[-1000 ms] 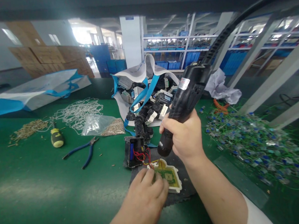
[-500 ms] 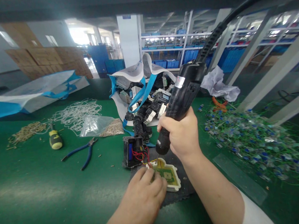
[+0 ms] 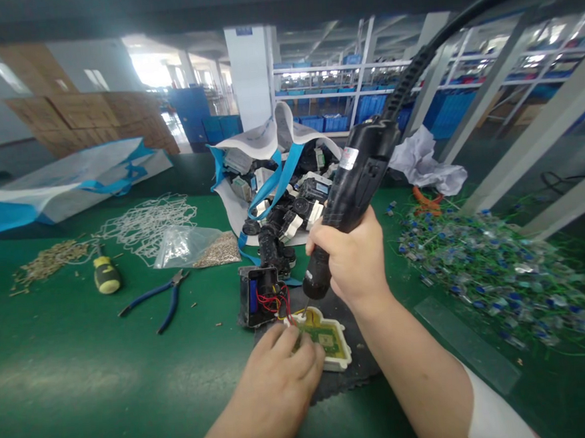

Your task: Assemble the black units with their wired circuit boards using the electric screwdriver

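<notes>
- Toward the near left corner of the desk (image 3: 109, 398), a wide open stretch lies between the left hand (image 3: 284, 380) and the pliers (image 3: 165, 301).
- The bulging bag (image 3: 257, 143) blocks the middle of the far edge.
- Wires (image 3: 497, 278) and slanting posts (image 3: 512, 137) crowd toward the right edge.
- The cable (image 3: 424, 59) of the power tool (image 3: 348, 188) arches over the far right.

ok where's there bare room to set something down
The widest free patch is the green tabletop left of the bare left hand, nearer than the blue-handled metal pliers. It's crowded behind, around the stuffed white-and-blue bag, and right, under tangled green wires.
</notes>
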A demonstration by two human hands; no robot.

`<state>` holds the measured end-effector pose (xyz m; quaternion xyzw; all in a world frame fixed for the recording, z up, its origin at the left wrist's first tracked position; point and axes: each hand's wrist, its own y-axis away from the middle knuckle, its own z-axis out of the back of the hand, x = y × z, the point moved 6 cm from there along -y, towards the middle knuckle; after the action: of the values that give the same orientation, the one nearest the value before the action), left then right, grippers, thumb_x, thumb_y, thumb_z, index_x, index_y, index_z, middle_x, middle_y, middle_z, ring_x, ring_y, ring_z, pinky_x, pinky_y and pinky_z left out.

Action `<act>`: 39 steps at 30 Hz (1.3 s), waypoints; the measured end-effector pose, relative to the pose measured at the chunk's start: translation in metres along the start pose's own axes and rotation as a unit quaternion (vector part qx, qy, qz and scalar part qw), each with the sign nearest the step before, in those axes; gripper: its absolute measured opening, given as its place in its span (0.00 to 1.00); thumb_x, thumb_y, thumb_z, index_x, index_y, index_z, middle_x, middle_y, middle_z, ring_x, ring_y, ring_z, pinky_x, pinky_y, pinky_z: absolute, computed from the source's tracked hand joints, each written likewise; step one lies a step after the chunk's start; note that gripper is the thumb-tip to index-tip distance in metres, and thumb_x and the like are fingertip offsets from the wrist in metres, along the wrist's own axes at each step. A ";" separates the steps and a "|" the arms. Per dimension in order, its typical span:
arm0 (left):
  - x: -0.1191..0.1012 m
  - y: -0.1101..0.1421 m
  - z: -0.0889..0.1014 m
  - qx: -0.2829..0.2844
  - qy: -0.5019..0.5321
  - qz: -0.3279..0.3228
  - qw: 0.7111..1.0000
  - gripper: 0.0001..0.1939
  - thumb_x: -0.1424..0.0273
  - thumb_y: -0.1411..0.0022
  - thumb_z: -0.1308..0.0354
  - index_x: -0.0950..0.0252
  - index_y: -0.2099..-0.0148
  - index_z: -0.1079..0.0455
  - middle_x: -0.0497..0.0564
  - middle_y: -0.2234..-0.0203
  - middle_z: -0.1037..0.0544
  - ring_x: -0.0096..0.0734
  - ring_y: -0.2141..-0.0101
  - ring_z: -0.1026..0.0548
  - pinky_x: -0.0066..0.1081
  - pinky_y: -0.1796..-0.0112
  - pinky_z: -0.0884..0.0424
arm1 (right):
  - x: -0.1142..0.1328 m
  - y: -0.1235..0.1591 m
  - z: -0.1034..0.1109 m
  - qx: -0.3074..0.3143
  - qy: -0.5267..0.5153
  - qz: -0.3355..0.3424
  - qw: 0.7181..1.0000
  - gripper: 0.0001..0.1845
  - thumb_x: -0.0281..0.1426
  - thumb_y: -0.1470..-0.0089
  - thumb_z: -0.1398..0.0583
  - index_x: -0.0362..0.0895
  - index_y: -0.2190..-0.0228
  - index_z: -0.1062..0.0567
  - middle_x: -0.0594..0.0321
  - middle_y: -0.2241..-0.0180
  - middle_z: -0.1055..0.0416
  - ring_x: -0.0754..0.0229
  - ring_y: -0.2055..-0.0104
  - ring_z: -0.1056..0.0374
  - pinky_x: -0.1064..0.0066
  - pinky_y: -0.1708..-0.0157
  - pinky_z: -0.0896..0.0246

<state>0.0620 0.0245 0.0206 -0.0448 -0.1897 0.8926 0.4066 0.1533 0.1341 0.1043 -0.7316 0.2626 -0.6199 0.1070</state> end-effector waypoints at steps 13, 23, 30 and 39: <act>0.001 -0.001 0.002 -0.001 0.017 -0.002 1.000 0.14 0.75 0.39 0.59 0.69 0.57 0.34 0.51 0.64 0.28 0.37 0.60 0.36 0.39 0.54 0.40 | -0.004 -0.005 0.000 0.008 -0.035 -0.014 0.999 0.13 0.20 0.67 0.46 0.44 0.74 0.40 0.75 0.85 0.40 0.65 0.85 0.41 0.75 0.86 0.43; 0.000 -0.003 0.005 -0.027 0.016 -0.008 0.999 0.16 0.74 0.37 0.62 0.68 0.58 0.33 0.51 0.64 0.27 0.36 0.61 0.35 0.39 0.54 0.41 | -0.036 0.012 -0.003 0.016 0.035 -0.071 0.997 0.12 0.22 0.67 0.45 0.44 0.75 0.39 0.73 0.83 0.40 0.66 0.84 0.42 0.75 0.84 0.45; 0.001 -0.003 0.010 -0.036 0.011 -0.024 0.999 0.19 0.76 0.37 0.66 0.69 0.59 0.33 0.52 0.65 0.27 0.37 0.61 0.34 0.39 0.57 0.38 | 0.011 -0.004 0.010 -0.001 -0.033 0.000 0.999 0.10 0.22 0.66 0.45 0.43 0.75 0.38 0.73 0.83 0.38 0.66 0.83 0.40 0.75 0.83 0.43; 0.042 0.011 0.007 -0.138 0.139 0.164 0.967 0.09 0.75 0.41 0.53 0.68 0.58 0.37 0.55 0.67 0.30 0.35 0.64 0.34 0.33 0.63 0.33 | 0.054 -0.018 0.044 -0.064 -0.043 0.018 0.997 0.11 0.22 0.67 0.43 0.44 0.77 0.40 0.71 0.85 0.40 0.62 0.85 0.39 0.71 0.85 0.42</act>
<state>0.0242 0.0470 0.0262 -0.2550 -0.2427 0.8971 0.2672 0.2057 0.1137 0.1501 -0.7582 0.3100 -0.5676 0.0822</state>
